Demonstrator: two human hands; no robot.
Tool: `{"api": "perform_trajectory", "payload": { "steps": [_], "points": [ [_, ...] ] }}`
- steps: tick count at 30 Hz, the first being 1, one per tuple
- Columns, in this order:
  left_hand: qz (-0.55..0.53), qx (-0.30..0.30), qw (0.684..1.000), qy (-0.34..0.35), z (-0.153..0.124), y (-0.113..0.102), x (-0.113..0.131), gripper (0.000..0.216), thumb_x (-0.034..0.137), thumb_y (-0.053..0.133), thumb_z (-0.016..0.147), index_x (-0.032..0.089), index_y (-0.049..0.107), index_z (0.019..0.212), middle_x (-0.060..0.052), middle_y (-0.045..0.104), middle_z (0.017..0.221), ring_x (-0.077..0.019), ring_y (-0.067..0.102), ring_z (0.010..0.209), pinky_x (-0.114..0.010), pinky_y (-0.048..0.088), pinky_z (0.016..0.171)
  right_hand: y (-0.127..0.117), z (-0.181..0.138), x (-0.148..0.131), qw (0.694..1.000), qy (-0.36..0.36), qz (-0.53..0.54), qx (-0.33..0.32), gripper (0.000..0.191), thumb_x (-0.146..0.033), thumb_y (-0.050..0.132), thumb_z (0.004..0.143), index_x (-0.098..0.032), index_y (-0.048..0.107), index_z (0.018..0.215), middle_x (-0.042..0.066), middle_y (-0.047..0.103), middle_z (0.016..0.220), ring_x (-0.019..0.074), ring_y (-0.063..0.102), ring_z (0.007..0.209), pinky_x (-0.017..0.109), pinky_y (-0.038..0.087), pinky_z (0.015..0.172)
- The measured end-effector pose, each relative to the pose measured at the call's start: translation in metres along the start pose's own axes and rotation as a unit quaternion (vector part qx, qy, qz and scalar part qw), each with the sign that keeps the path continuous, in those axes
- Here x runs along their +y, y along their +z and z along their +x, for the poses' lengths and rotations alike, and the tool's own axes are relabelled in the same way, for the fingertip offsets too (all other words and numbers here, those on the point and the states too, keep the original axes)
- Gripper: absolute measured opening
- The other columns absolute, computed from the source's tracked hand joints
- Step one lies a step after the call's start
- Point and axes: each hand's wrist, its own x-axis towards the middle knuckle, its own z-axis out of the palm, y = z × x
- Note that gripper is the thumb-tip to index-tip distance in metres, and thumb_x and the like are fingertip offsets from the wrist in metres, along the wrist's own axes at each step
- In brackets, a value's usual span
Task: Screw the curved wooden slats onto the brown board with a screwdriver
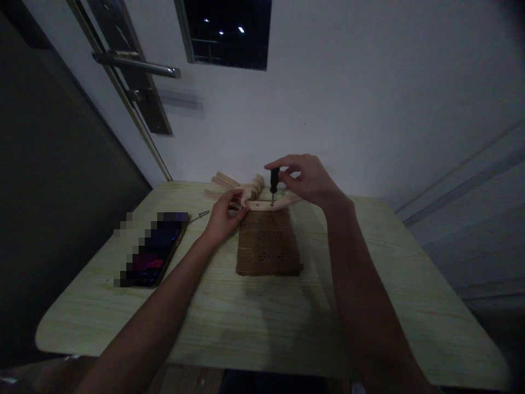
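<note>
My right hand [305,178] pinches the black handle of a small screwdriver [273,183], held upright with its tip on a pale wooden piece [262,205]. My left hand [223,216] grips the left end of that wooden piece, fingers curled round it. The piece rests at the far edge of a brown cardboard sheet [267,243] dotted with small holes. More light wooden parts [229,183] lie just behind, near the wall.
A phone [153,249] lies on the pale wooden table [254,323] to the left, with a small screw or nail [199,215] beside it. A white wall rises behind the table. A door with a metal handle [137,64] stands at the left.
</note>
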Motion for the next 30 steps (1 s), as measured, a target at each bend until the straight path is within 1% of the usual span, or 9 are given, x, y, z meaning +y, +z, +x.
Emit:
{"api": "perform_trajectory", "payload": {
  "steps": [4, 8, 11, 15, 19, 21, 25, 27, 30],
  "points": [
    [-0.001, 0.0, 1.0, 0.003, 0.0003, 0.0, -0.0023, 0.04, 0.03, 0.067, 0.08, 0.017, 0.058, 0.117, -0.011, 0.066, 0.113, -0.0177, 0.063, 0.092, -0.03, 0.056, 0.074, -0.0015, 0.0009, 0.0003, 1.0, 0.006, -0.013, 0.001, 0.032, -0.01, 0.055, 0.079, -0.017, 0.074, 0.104, 0.006, 0.074, 0.101, 0.0122, 0.063, 0.07, 0.029, 0.053, 0.071],
    [-0.007, 0.0, 1.0, 0.006, 0.0006, 0.0004, -0.0027, 0.04, 0.03, 0.067, 0.08, 0.017, 0.058, 0.117, -0.011, 0.066, 0.114, -0.0178, 0.063, 0.092, -0.03, 0.056, 0.073, -0.0015, 0.0028, -0.0023, 0.999, 0.03, -0.026, 0.013, 0.014, -0.023, 0.07, 0.078, -0.015, 0.072, 0.088, 0.004, 0.07, 0.08, 0.0122, 0.059, 0.062, 0.029, 0.049, 0.065],
    [-0.009, 0.001, 1.0, 0.004, 0.0009, 0.0009, -0.002, 0.039, 0.029, 0.067, 0.08, 0.017, 0.058, 0.116, -0.011, 0.065, 0.113, -0.0168, 0.063, 0.088, -0.03, 0.055, 0.073, 0.0015, 0.003, -0.0026, 0.998, 0.051, -0.004, 0.031, 0.019, -0.03, 0.077, 0.074, -0.016, 0.065, 0.077, 0.002, 0.066, 0.077, 0.0127, 0.059, 0.064, 0.028, 0.048, 0.062],
    [-0.013, 0.0, 1.0, 0.001, 0.0012, 0.0011, -0.0017, 0.038, 0.029, 0.067, 0.08, 0.018, 0.059, 0.116, -0.01, 0.065, 0.111, -0.0169, 0.063, 0.09, -0.029, 0.055, 0.072, 0.0034, 0.0033, -0.0027, 0.998, 0.059, 0.022, 0.025, 0.02, -0.028, 0.076, 0.074, -0.018, 0.065, 0.088, 0.001, 0.066, 0.082, 0.0119, 0.06, 0.065, 0.026, 0.049, 0.06],
    [-0.011, -0.002, 1.0, 0.001, 0.001, 0.0001, -0.0001, 0.039, 0.029, 0.067, 0.08, 0.018, 0.059, 0.116, -0.01, 0.066, 0.112, -0.017, 0.063, 0.09, -0.03, 0.055, 0.073, 0.0006, 0.0038, -0.0044, 0.999, 0.038, 0.016, -0.018, 0.01, -0.022, 0.066, 0.082, -0.018, 0.072, 0.089, 0.003, 0.072, 0.083, 0.0138, 0.064, 0.072, 0.028, 0.054, 0.07],
    [-0.011, -0.003, 1.0, 0.001, 0.0006, -0.0005, 0.0013, 0.039, 0.029, 0.066, 0.08, 0.018, 0.059, 0.116, -0.01, 0.066, 0.113, -0.0175, 0.063, 0.091, -0.03, 0.056, 0.073, -0.0001, 0.0029, -0.005, 0.999, 0.048, 0.01, -0.023, 0.016, -0.019, 0.06, 0.084, -0.017, 0.075, 0.091, 0.006, 0.075, 0.091, 0.0148, 0.066, 0.074, 0.03, 0.056, 0.074],
    [-0.007, 0.0, 1.0, 0.003, 0.0004, -0.0006, 0.0026, 0.039, 0.029, 0.066, 0.08, 0.018, 0.059, 0.116, -0.01, 0.066, 0.113, -0.0177, 0.063, 0.092, -0.029, 0.056, 0.073, 0.0005, 0.0, -0.005, 0.998, 0.057, 0.018, -0.027, 0.036, -0.01, 0.055, 0.08, -0.017, 0.074, 0.11, 0.008, 0.074, 0.108, 0.0152, 0.068, 0.082, 0.03, 0.057, 0.077],
    [-0.005, 0.001, 1.0, 0.002, 0.0005, -0.0002, 0.0023, 0.039, 0.03, 0.067, 0.079, 0.017, 0.059, 0.116, -0.01, 0.066, 0.113, -0.0177, 0.064, 0.091, -0.029, 0.056, 0.073, 0.0006, 0.0, -0.0048, 0.998, 0.055, 0.016, -0.035, 0.034, -0.011, 0.057, 0.08, -0.017, 0.074, 0.109, 0.007, 0.075, 0.102, 0.014, 0.067, 0.076, 0.028, 0.055, 0.073],
    [-0.005, 0.001, 1.0, -0.002, 0.0006, 0.0001, 0.0014, 0.04, 0.03, 0.067, 0.079, 0.017, 0.059, 0.117, -0.011, 0.066, 0.115, -0.0177, 0.064, 0.091, -0.031, 0.057, 0.074, -0.0003, 0.0019, -0.0046, 0.998, 0.054, -0.013, -0.025, 0.026, -0.021, 0.066, 0.08, -0.018, 0.074, 0.105, 0.003, 0.073, 0.082, 0.0122, 0.061, 0.064, 0.026, 0.051, 0.064]
  ]
}}
